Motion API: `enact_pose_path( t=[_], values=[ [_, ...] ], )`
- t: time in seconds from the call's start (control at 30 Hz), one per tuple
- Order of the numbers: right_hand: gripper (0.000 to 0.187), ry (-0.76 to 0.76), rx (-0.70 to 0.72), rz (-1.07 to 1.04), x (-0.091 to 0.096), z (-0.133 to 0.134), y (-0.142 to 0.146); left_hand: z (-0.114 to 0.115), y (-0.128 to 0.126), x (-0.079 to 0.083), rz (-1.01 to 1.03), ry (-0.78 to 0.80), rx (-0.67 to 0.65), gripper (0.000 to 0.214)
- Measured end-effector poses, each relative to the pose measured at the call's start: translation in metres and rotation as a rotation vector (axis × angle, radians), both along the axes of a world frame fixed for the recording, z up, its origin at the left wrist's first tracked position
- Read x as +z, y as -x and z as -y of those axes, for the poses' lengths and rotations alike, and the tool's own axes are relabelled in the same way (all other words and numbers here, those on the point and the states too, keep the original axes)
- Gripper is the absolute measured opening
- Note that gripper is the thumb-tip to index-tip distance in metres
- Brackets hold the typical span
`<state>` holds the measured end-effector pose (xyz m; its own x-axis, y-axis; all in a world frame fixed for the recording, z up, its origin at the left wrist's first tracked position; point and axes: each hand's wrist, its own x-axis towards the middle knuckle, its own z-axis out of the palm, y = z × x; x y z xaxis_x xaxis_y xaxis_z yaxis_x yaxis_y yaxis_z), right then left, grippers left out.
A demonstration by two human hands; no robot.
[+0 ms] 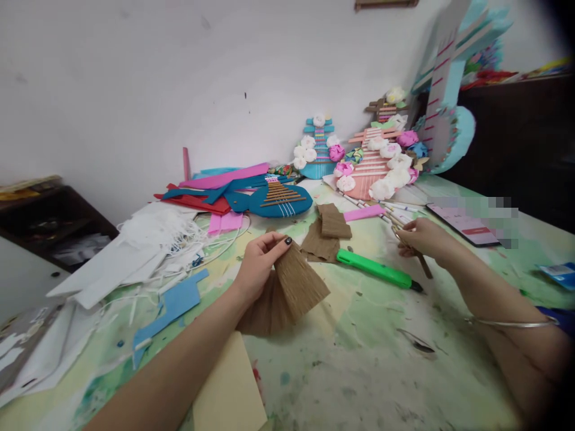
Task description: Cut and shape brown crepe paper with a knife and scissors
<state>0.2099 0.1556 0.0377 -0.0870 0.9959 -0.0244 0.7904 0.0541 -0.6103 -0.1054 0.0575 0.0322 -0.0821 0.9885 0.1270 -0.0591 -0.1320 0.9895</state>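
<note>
Pinched between thumb and fingers, a piece of brown crepe paper (302, 281) hangs folded and fanned from my left hand (265, 260), just above the table. My right hand (420, 237) is closed on a thin brown strip (422, 263) near the white sticks; what else its fingers hold, if anything, is hard to make out. Between the hands lies a green utility knife (375, 267), its dark end toward the right. More brown crepe paper pieces (335, 221) rest behind the knife.
A blue lute-shaped craft (281, 200) lies at the back, and decorated pieces with paper flowers (377, 161) lean behind. White scraps (153, 233) and blue foam (175, 305) cover the left. A phone (465, 224) lies right; yellow card (231, 389) lies at the front.
</note>
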Motion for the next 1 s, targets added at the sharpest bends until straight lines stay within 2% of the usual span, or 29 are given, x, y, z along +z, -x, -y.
enact_pose_path(
  t=[0.07, 0.13, 0.2, 0.27, 0.33, 0.43, 0.57, 0.67, 0.77, 1.0],
  values=[
    [0.028, -0.04, -0.051, -0.198, 0.008, 0.01, 0.011, -0.001, -0.001, 0.0, 0.002, -0.035, 0.073, 0.022],
    [0.036, -0.1, -0.041, -0.38, 0.017, 0.024, 0.026, -0.001, -0.002, 0.001, -0.003, -0.076, 0.12, 0.023],
    [0.039, -0.115, 0.024, -0.501, 0.022, 0.04, 0.042, 0.0, -0.003, 0.003, -0.019, -0.12, 0.138, 0.023],
    [0.051, -0.072, 0.118, -0.651, 0.023, 0.053, 0.054, 0.002, -0.003, 0.004, -0.058, -0.16, 0.147, 0.022],
    [0.053, -0.013, 0.289, -0.769, 0.018, 0.063, 0.061, 0.003, -0.003, 0.005, -0.107, -0.185, 0.154, 0.023],
    [0.046, 0.106, 0.536, -0.781, 0.005, 0.071, 0.066, 0.005, -0.002, 0.004, -0.152, -0.208, 0.175, 0.025],
    [0.043, 0.35, 0.745, -0.748, -0.013, 0.079, 0.079, 0.007, -0.002, 0.003, -0.168, -0.298, 0.238, 0.024],
    [0.049, 0.434, 0.882, -0.774, -0.019, 0.085, 0.088, 0.009, -0.002, 0.003, -0.272, -0.351, 0.324, 0.026],
    [0.056, 0.444, 0.868, -0.768, -0.02, 0.087, 0.091, 0.011, -0.002, 0.004, -0.371, -0.362, 0.365, 0.029],
    [0.056, 0.451, 0.79, -0.855, -0.017, 0.092, 0.088, 0.012, -0.007, 0.003, -0.397, -0.345, 0.348, 0.028]
  ],
)
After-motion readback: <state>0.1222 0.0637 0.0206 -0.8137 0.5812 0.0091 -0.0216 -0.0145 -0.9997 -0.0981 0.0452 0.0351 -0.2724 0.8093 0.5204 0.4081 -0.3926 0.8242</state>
